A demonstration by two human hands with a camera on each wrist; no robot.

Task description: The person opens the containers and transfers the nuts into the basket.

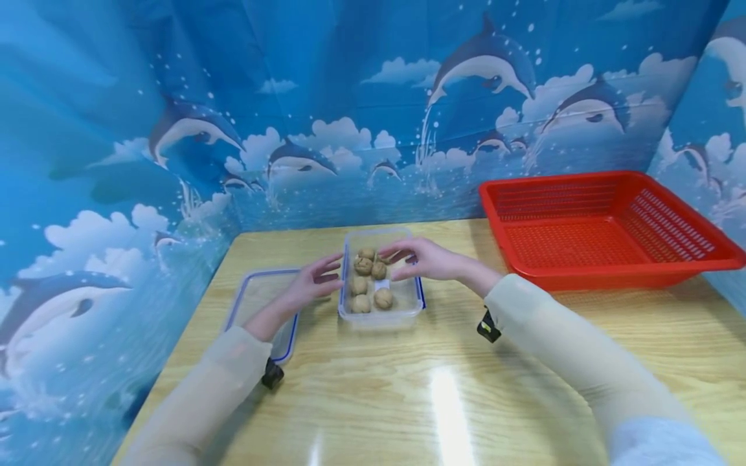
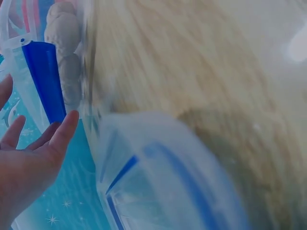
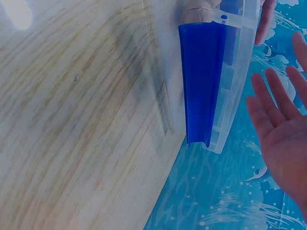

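Observation:
A clear plastic food container (image 1: 381, 318) stands on the table with several walnuts (image 1: 383, 298) in it and a small white patch among them. Beside its left wall is my left hand (image 1: 317, 283), fingers apart and nothing held. My right hand (image 1: 428, 259) reaches over the right rim, its fingertips above the walnuts in the head view. The right wrist view shows that hand's fingers (image 3: 278, 98) spread and holding nothing. A blue latch flap (image 3: 204, 86) hangs down along the container's side. The blue-edged lid (image 1: 262, 291) lies flat to the left, partly behind my left hand and forearm.
A large red plastic basket (image 1: 606, 281) stands at the right back of the wooden table (image 1: 373, 388). Behind and to the left hangs a blue dolphin-print sheet (image 1: 350, 84), close to the table's edges. Each wrist carries a small black device (image 1: 488, 327).

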